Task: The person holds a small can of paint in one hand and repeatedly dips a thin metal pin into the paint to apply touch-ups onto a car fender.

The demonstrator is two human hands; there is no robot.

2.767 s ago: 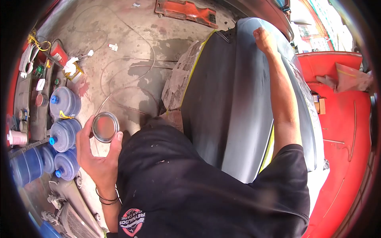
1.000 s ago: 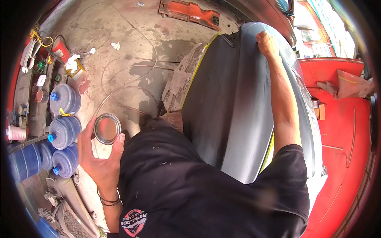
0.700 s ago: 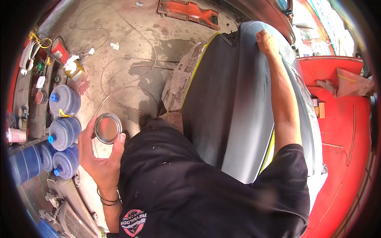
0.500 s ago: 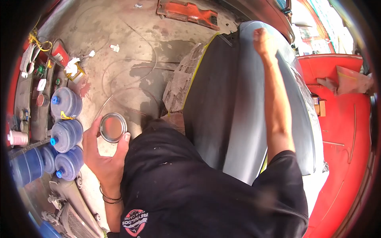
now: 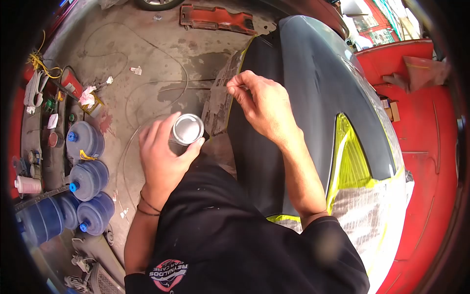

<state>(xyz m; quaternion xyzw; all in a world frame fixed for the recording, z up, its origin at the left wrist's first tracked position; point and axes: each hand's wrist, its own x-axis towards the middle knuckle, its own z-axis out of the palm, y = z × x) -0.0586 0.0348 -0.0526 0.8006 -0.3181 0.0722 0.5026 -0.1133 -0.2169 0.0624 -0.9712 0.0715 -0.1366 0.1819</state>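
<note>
The right hand (image 5: 267,105), its fingertips pinched together, has drawn back from the far end of the grey panel (image 5: 313,73) toward the tin (image 5: 188,129) gripped in the left hand (image 5: 159,152), leaving that end untouched.

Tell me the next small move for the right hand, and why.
Probably bring the right hand over to the tin: the left hand holds it close by, and the right hand, its fingertips pinched together, hangs apart from it.
</note>
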